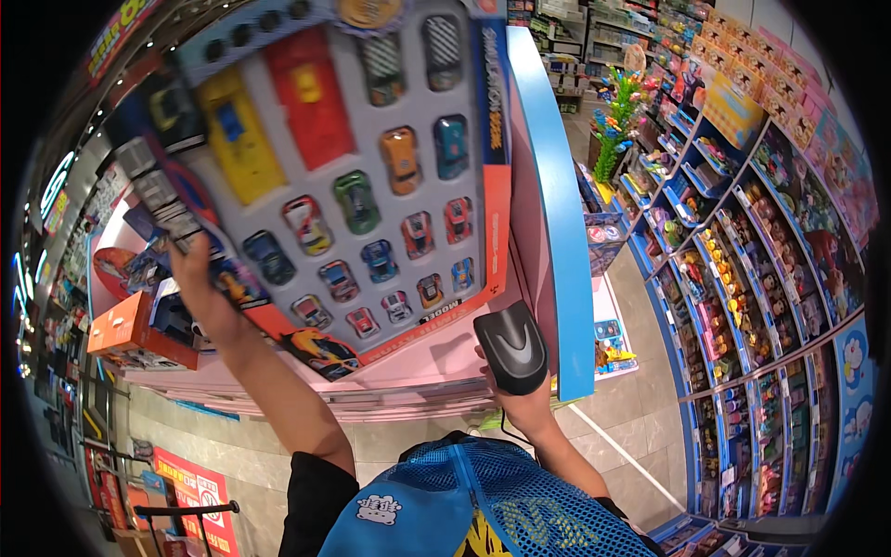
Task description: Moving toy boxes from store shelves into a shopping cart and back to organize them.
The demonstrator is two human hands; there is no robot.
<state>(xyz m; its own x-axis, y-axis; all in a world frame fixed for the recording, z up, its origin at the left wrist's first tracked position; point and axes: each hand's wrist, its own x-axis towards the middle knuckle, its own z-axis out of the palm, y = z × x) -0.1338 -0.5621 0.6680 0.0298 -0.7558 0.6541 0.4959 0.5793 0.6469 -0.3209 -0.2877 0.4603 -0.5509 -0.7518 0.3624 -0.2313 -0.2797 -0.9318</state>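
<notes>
A large display box of toy cars (348, 265) fills the upper middle, tilted, with rows of small cars and larger red and yellow vehicles behind its front. My left hand (193, 274) grips its left edge; the fingers behind the box are hidden. In my right hand (527, 408) is a black handheld barcode scanner (512, 348), beside the box's lower right corner. A thin cable hangs below that hand. The scanner's head points toward the box and the pink shelf (436, 357) behind it.
A blue shelf end panel (552, 213) rises right of the box. Orange boxes (139, 330) stand at left. Across the aisle, a tall rack (733, 278) holds many small toys. A blue mesh bag (492, 501) is at my front. A red sign (200, 497) stands lower left.
</notes>
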